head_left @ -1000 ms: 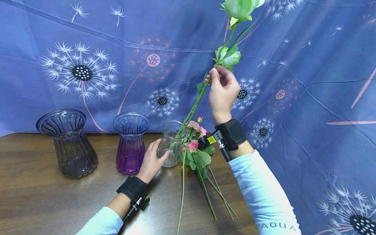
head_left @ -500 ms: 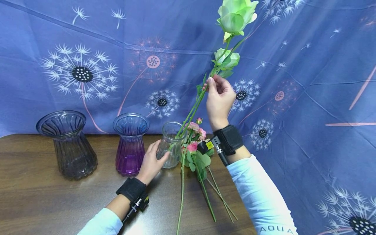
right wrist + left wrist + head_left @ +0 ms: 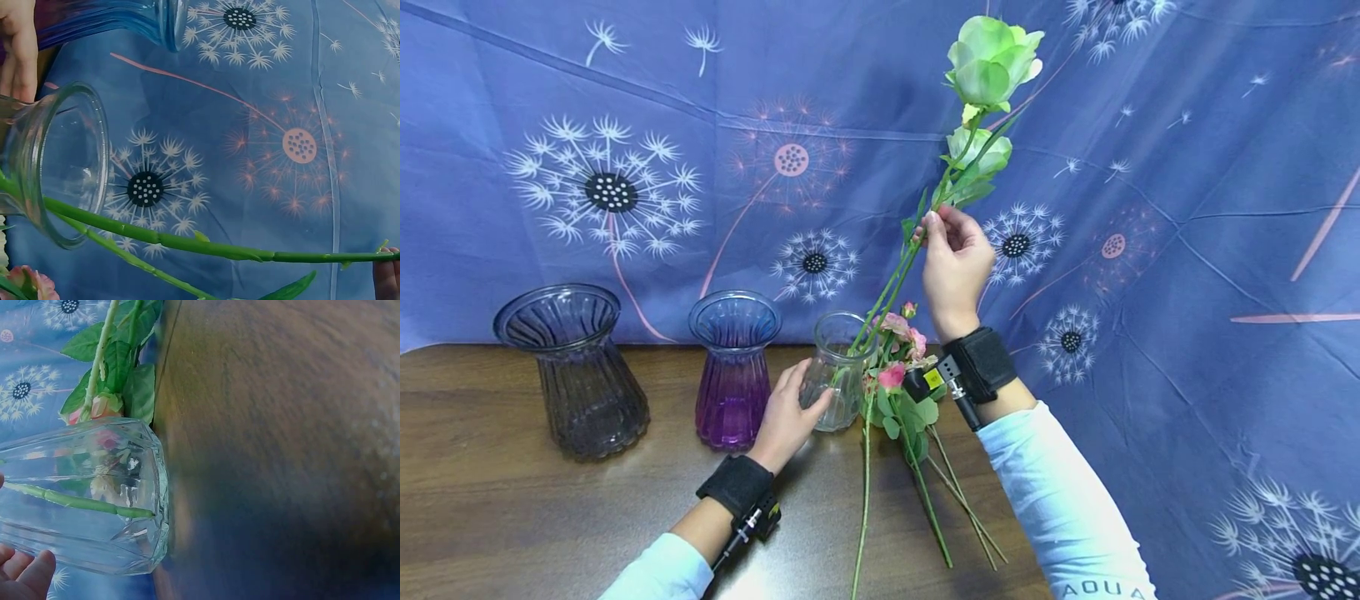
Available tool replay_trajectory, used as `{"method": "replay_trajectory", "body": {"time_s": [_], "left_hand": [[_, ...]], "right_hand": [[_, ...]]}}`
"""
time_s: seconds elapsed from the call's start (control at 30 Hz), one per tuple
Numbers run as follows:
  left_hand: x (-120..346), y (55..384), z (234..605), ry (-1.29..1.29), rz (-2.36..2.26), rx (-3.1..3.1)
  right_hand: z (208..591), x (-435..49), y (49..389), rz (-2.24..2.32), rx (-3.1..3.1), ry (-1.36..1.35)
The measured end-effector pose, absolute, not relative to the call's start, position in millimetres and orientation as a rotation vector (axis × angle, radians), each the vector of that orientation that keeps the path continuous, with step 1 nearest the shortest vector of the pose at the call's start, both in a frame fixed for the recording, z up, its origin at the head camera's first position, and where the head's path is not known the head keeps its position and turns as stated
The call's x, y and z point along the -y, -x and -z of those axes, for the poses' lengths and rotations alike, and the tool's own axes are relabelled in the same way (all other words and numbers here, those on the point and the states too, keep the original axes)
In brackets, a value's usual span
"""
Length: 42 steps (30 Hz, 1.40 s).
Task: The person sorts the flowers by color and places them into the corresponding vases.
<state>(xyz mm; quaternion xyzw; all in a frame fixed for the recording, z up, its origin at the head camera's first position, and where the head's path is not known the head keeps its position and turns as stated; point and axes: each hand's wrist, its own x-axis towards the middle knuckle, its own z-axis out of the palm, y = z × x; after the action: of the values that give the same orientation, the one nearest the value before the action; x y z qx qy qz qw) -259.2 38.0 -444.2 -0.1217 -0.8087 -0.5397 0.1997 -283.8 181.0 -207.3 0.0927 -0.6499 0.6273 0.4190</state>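
In the head view my right hand (image 3: 957,265) pinches the stem of a pale green rose (image 3: 992,62) between thumb and fingers, just below its leaves. Behind it stands a second, smaller green rose (image 3: 981,150). Both stems slant down through the mouth of a small clear glass vase (image 3: 841,392). In the left wrist view one green stem (image 3: 94,503) reaches nearly to the vase's base. My left hand (image 3: 787,414) holds the vase from its left side, thumb in front and fingers behind. The right wrist view shows two stems crossing the vase's rim (image 3: 94,125).
Left of the hands stand a purple glass vase (image 3: 733,400) and a larger smoky-grey vase (image 3: 587,392). Pink roses (image 3: 892,375) with long stems lie on the wooden table (image 3: 497,517) right of the clear vase. A blue dandelion-print cloth (image 3: 865,67) hangs close behind.
My right hand has moved down and slightly left, lowering the larger green rose so its whole bloom now shows. My left hand has stayed on the clear vase.
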Motion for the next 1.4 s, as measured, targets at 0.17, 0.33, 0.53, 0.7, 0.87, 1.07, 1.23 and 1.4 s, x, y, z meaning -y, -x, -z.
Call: {"method": "replay_trajectory", "body": {"time_s": [0.17, 0.33, 0.53, 0.7, 0.87, 1.07, 1.23, 1.4], "left_hand": [[-38, 259, 445, 0.345, 1.504, 2.249], [-38, 260, 446, 0.353, 1.485, 2.244], [-39, 259, 446, 0.349, 1.486, 2.245], [-40, 260, 446, 0.355, 1.490, 2.249], [-39, 260, 446, 0.342, 1.473, 2.245], [-38, 261, 445, 0.357, 1.473, 2.235], [-37, 261, 444, 0.357, 1.470, 2.227], [-37, 260, 446, 0.360, 1.459, 2.237]], "right_hand": [[211, -181, 285, -1.574, 1.630, -0.233], [216, -181, 285, -1.566, 1.648, -0.211], [220, -181, 285, -1.582, 1.675, -0.228], [222, -182, 286, -1.542, 1.696, -0.232], [227, -182, 289, -1.547, 1.734, -0.215], [232, -179, 292, -1.558, 1.752, -0.206], [239, -177, 294, -1.560, 1.789, -0.191], [248, -178, 295, -1.527, 1.835, -0.185]]}}
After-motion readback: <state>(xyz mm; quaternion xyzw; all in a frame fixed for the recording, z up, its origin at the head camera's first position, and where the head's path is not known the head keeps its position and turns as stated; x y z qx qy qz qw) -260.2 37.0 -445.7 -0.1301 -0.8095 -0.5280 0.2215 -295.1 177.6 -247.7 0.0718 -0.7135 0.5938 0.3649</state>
